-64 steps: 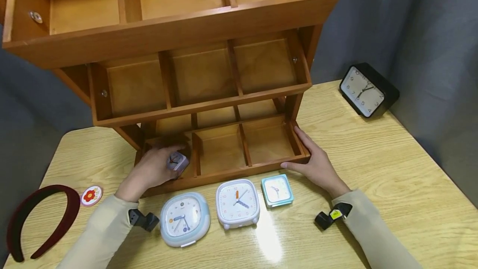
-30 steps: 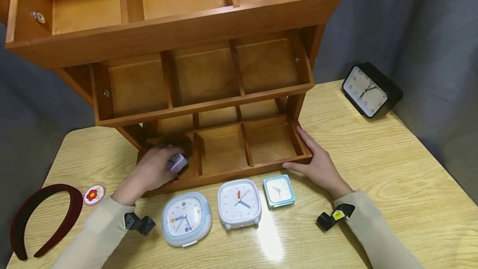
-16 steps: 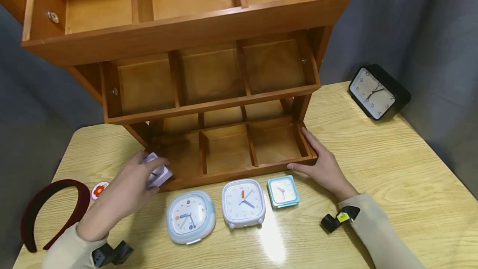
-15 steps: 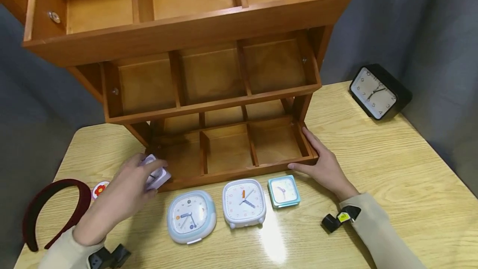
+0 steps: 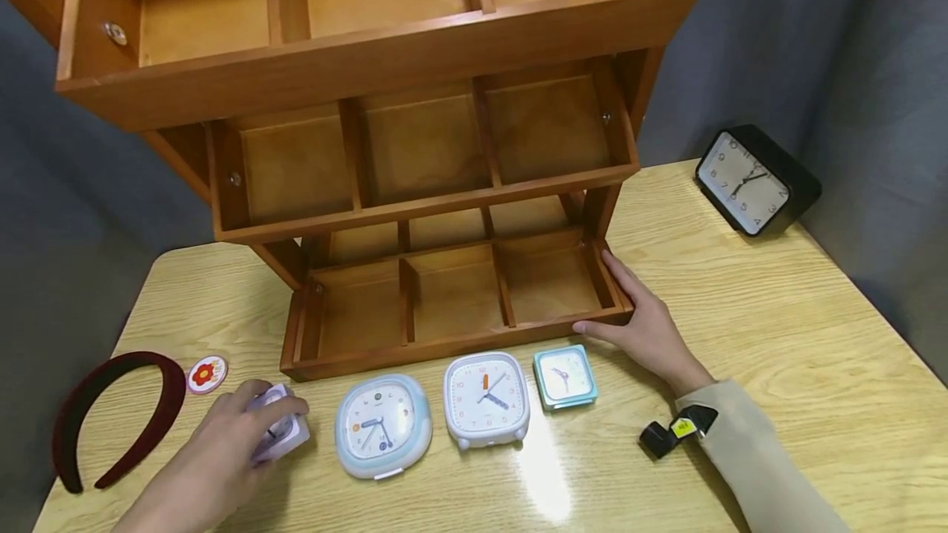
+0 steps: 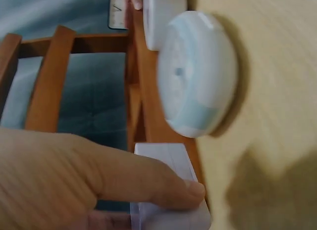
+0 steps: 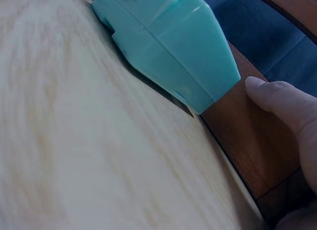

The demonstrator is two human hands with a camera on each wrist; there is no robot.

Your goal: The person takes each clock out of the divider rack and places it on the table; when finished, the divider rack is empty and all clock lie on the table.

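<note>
My left hand [image 5: 225, 442] pinches a small lilac alarm clock [image 5: 285, 433] between thumb and fingers, in front of the organizer's lower left corner. In the left wrist view, the thumb lies across the pale casing of this clock [image 6: 168, 155]. To its right stand a light-blue rounded alarm clock [image 5: 382, 426], a white-lilac square alarm clock [image 5: 486, 399] and a small teal alarm clock [image 5: 565, 377]. My right hand [image 5: 648, 331] holds the lower right corner of the wooden tiered organizer [image 5: 444, 344], thumb on the front, fingers along the side.
At the far right, a black alarm clock [image 5: 755, 179] leans on the table [image 5: 741, 336]. A dark red headband [image 5: 166, 401] and a round badge with a red flower [image 5: 207, 374] lie at the left. The organizer's upper trays [image 5: 385, 60] overhang the lowest one.
The left hand has lifted the lilac clock out of the lowest tray's left compartment and brought it leftward and nearer, over the table. My right hand keeps its hold on the organizer's corner.
</note>
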